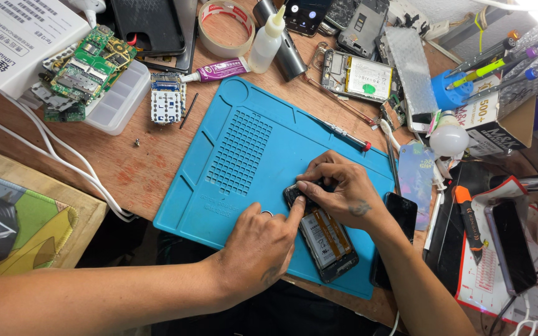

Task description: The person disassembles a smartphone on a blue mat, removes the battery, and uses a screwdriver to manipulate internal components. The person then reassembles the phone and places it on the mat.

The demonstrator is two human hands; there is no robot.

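On the blue mat [244, 143], toward its 5 o'clock corner, lies an open phone [322, 233] with its back off. Its top end is under the fingers of both hands. The left hand [259, 249] sits at 7 o'clock from the phone and pushes one finger down on it. The right hand [340, 190] sits at 12 o'clock, fingers bent and pinching the phone's top. A red-tipped screwdriver [344, 132] rests just above.

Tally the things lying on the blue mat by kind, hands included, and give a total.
Opened phones with the battery showing: 1
Red-tipped screwdrivers: 1
Hands pressing on the phone's top end: 2, the left hand and the right hand
Total: 4, all on the blue mat
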